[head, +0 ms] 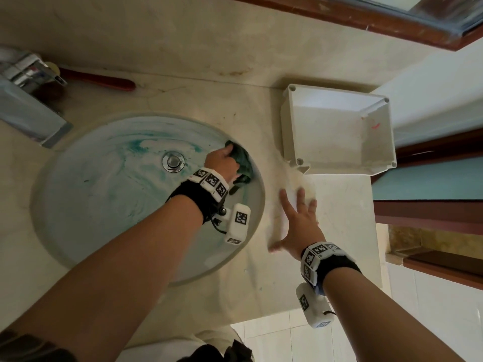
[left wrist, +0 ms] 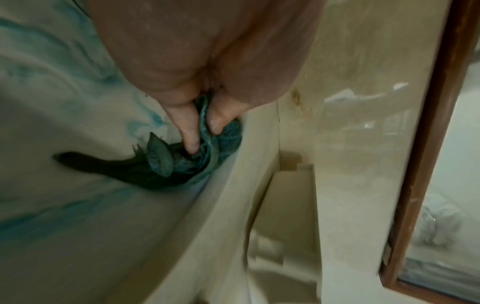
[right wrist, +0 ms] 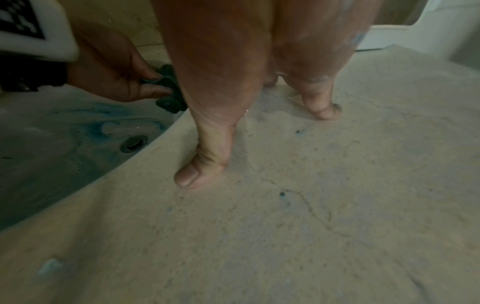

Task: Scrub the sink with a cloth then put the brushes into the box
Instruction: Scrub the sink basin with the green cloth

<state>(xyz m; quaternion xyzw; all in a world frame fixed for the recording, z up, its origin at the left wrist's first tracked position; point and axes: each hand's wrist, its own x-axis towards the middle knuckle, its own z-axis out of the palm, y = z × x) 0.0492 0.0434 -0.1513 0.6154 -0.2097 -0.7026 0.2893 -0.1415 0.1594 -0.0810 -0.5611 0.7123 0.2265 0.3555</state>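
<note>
My left hand (head: 223,163) grips a dark teal cloth (head: 243,163) against the right inner wall of the round sink (head: 86,205), which is smeared with blue streaks around its metal drain (head: 173,161). In the left wrist view my fingers (left wrist: 188,131) curl into the bunched cloth (left wrist: 166,162). My right hand (head: 298,218) lies flat with spread fingers on the counter just right of the sink. A red-handled brush (head: 102,79) lies on the counter behind the sink. The white box (head: 337,131) stands open at the right, with nothing in it.
A chrome tap (head: 28,74) stands at the back left of the sink. The beige marble counter (head: 345,220) ends close to my right hand, with white floor tiles below. A wood-framed mirror (head: 392,19) runs along the back right.
</note>
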